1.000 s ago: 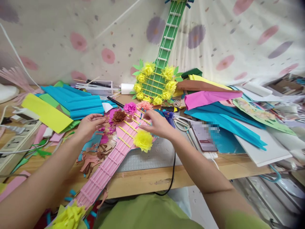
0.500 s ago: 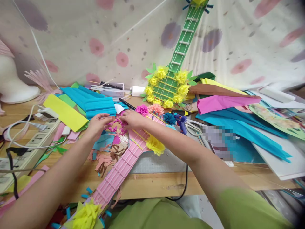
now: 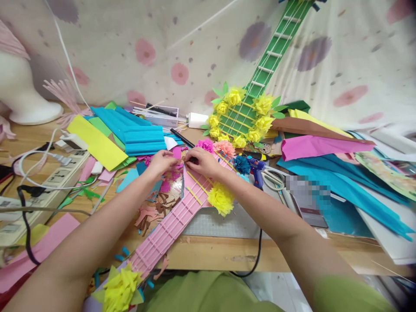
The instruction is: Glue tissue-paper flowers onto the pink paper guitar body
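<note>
A pink paper guitar lies slanted across the table, with magenta, coral, dark blue and yellow paper flowers on its body. At the body's upper left edge, my right hand has its fingers bent together over something dark and small that I cannot make out. Just left of it, my left hand is above magenta paper scraps, its fingertips pressed together; whatever they hold is too small to name. A small gap separates the two hands.
Behind stands a green paper guitar with yellow flowers. Blue crepe paper and a power strip are at the left. A blue glue gun, scissors and coloured paper sheets lie at the right.
The view has shifted, so the scene sits further right. My left hand's fingers have reached closer to my right hand, which now has its fingers bent at the guitar's edge.
</note>
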Demonstrator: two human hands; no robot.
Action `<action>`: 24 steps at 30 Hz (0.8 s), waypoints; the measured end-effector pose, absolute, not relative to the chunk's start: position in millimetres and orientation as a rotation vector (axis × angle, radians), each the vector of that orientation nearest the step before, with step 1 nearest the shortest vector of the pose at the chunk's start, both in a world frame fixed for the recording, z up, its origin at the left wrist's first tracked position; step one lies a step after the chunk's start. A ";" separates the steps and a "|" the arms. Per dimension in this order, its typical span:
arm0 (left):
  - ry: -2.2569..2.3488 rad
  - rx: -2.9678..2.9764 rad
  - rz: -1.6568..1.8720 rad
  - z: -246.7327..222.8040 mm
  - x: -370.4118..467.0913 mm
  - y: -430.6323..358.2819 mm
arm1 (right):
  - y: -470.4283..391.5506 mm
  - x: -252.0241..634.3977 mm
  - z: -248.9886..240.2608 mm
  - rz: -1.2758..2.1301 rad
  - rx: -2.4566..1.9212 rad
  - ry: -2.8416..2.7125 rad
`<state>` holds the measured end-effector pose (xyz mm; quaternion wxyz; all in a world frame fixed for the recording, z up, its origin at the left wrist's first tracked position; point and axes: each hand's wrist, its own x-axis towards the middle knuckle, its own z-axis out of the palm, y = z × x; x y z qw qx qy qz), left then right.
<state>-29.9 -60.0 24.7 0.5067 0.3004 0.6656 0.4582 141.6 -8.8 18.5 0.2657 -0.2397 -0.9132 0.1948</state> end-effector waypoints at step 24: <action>1.501 0.450 1.135 24.4 -15.4 -56.1 | -10.5 142.1 17.2 0.566 -0.661 -2.423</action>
